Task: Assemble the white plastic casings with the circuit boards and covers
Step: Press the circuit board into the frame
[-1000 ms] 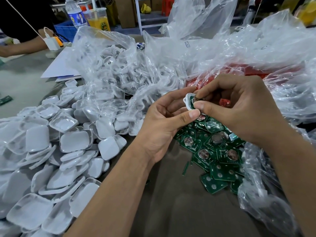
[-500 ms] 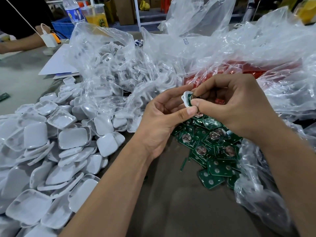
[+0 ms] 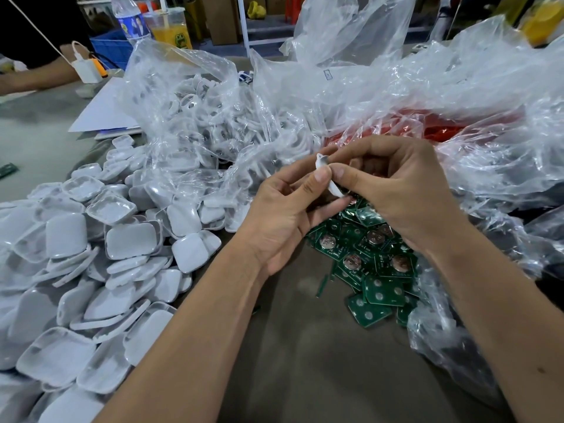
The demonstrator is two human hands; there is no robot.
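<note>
Right now both hands meet at frame centre, pinching one small white casing (image 3: 328, 178) between them. Left hand (image 3: 283, 221) comes in from 7 o'clock, thumb curled up against the casing's near face, other fingers bent under it. Right hand (image 3: 393, 190) comes in from 4 o'clock, thumb and forefinger closed on the casing's upper edge, remaining fingers curled behind. Casing is tilted on edge, held above the table, a dark bit shows at its top end; whether a board sits inside, cannot tell.

Directly below the hands, toward 5 o'clock, a pile of green circuit boards (image 3: 369, 270) lies on the table, several with round silver coin cells face up, partly spilling out of a clear bag (image 3: 451, 337). A loose thin green strip (image 3: 322, 283) lies just beside the pile at its 8 o'clock side.

At 9 o'clock a big heap of white covers (image 3: 91, 270), rounded-square shells, some face up and some face down, overlapping.

At 12 o'clock a clear plastic bag of white ring-shaped parts (image 3: 207, 123). At 2 o'clock more crumpled clear plastic (image 3: 427, 96) over something red (image 3: 439, 131).

Grey table (image 3: 305, 361) under everything.

Far at 11 o'clock: white paper sheets (image 3: 100, 114), a water bottle (image 3: 129, 19), a cup of orange drink (image 3: 169, 29), a blue crate (image 3: 111, 50), and another person's forearm (image 3: 33, 80) resting near a white charger (image 3: 85, 70).
</note>
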